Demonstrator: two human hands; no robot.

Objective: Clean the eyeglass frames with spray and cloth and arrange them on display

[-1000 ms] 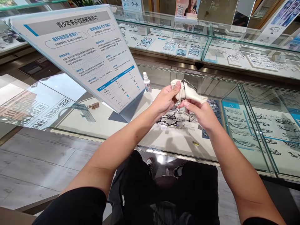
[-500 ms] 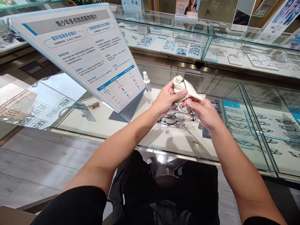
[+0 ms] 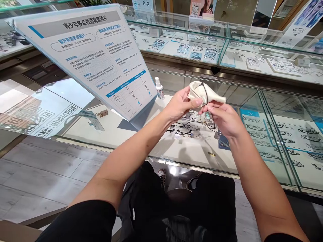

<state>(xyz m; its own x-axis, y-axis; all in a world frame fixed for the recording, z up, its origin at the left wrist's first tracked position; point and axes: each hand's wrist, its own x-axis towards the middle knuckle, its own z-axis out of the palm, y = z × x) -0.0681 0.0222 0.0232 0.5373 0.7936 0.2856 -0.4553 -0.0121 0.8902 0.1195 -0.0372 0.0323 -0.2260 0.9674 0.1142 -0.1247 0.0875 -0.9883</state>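
A cream cloth (image 3: 198,92) is bunched between my two hands above the glass counter. My left hand (image 3: 182,103) grips its left side, thumb pressed on the fabric. At its lower right, my right hand (image 3: 222,117) pinches a pair of dark-framed glasses (image 3: 211,122), with the cloth's end against the fingers. One dark temple arm crosses over the front of the cloth; a lens shows below the fingers. The part of the glasses inside the cloth is hidden. Beneath the hands, several eyeglass frames (image 3: 184,129) lie on the counter.
A white spray bottle (image 3: 159,90) stands left of my hands, beside a large tilted sign board (image 3: 101,67). A small brown object (image 3: 103,113) lies farther left. Glass display cases (image 3: 285,134) with eyeglasses extend right and behind. A small gold piece (image 3: 211,154) is near the front edge.
Both hands and the cloth have shifted slightly right. The glasses have turned, so the temple arm now stands more upright across the cloth and a lens shows below.
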